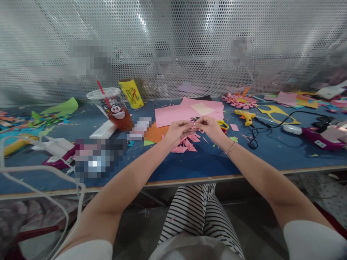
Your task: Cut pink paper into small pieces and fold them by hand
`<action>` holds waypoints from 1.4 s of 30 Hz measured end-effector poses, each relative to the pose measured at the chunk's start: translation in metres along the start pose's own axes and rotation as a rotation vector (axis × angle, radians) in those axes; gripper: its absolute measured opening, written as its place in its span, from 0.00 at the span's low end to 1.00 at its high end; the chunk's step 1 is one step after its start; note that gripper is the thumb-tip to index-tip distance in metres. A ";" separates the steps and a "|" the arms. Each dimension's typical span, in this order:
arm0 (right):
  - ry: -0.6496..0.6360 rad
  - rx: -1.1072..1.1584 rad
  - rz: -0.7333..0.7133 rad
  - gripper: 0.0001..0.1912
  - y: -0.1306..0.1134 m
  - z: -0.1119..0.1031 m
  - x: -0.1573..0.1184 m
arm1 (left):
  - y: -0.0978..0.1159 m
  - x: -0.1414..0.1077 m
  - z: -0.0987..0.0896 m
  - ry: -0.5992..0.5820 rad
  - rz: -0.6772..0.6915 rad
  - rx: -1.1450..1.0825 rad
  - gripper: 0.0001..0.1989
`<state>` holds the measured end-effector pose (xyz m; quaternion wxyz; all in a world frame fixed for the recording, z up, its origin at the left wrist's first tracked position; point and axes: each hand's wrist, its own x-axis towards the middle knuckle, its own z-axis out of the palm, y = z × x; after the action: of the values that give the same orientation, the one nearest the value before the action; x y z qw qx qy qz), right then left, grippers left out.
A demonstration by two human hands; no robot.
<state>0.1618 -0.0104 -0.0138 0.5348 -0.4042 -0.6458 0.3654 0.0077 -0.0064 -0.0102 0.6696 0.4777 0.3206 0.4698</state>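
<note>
My left hand (176,131) and my right hand (209,126) meet over the middle of the table. Pinched between the fingertips of both is a small piece of pink paper (193,125); its exact shape is too small to make out. Right below lies a heap of cut pink paper pieces (186,145). Behind my fingers stretch large pink paper sheets (169,112), with a pale yellow piece (202,109) on top. Scissors with yellow handles (223,125) lie partly hidden behind my right hand. An orange sheet (155,133) sits left of the heap.
At left stand a drink cup with a red straw (116,112) and a yellow tube (132,94). A yellow glue gun (245,117) with a black cord lies right, near a pink paper flower (240,100). White cables (40,168) loop at the left edge. Perforated metal backs the table.
</note>
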 end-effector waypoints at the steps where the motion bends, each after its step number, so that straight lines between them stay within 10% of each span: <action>1: 0.000 0.016 0.006 0.10 0.000 0.000 0.000 | 0.000 0.000 0.000 0.000 -0.002 0.006 0.11; 33: -0.183 0.243 -0.118 0.13 -0.006 -0.006 -0.004 | 0.003 -0.014 0.006 0.079 0.568 0.493 0.04; 42: -0.156 0.204 -0.137 0.14 -0.007 -0.007 -0.005 | 0.008 -0.017 0.011 0.167 0.525 0.477 0.02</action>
<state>0.1681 -0.0172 -0.0086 0.5449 -0.2729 -0.6711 0.4221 0.0084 -0.0250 0.0004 0.3674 0.6463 0.3411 0.5753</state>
